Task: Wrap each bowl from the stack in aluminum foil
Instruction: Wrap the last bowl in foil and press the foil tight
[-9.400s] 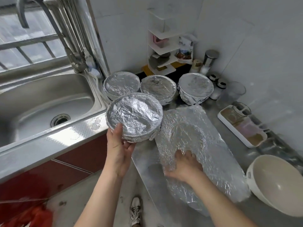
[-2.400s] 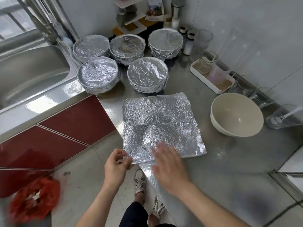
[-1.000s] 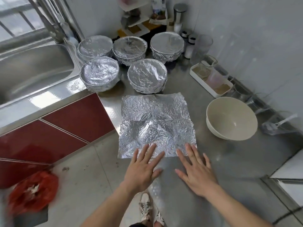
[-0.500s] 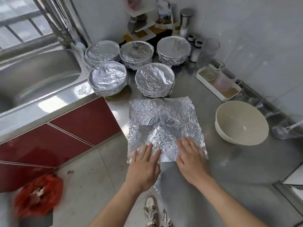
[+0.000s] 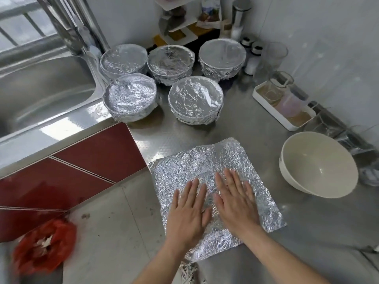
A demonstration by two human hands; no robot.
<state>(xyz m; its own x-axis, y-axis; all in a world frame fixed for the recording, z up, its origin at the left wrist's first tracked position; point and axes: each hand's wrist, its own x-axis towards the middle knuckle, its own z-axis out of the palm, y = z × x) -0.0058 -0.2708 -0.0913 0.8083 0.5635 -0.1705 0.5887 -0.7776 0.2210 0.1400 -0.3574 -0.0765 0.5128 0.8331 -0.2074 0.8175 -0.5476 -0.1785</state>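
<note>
Your left hand [image 5: 188,210] and right hand [image 5: 235,201] lie flat, side by side, on the foil sheet [image 5: 205,165] at the near edge of the counter [image 5: 307,232]. The unwrapped bowl [image 5: 317,165] sits to the sheet's right, apart from it. Behind the sheet stand five wrapped bowls [image 5: 195,99], three behind two. The sink [image 5: 41,89] lies to their left, and a tray [image 5: 287,117] to their right by the wall.

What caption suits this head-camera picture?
Left hand and right hand press a foil sheet flat; five wrapped bowls behind, one bare bowl beside.

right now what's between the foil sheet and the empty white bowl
Nothing: the head view shows only a bare strip of steel counter between the foil sheet and the white bowl; they do not touch.
</note>
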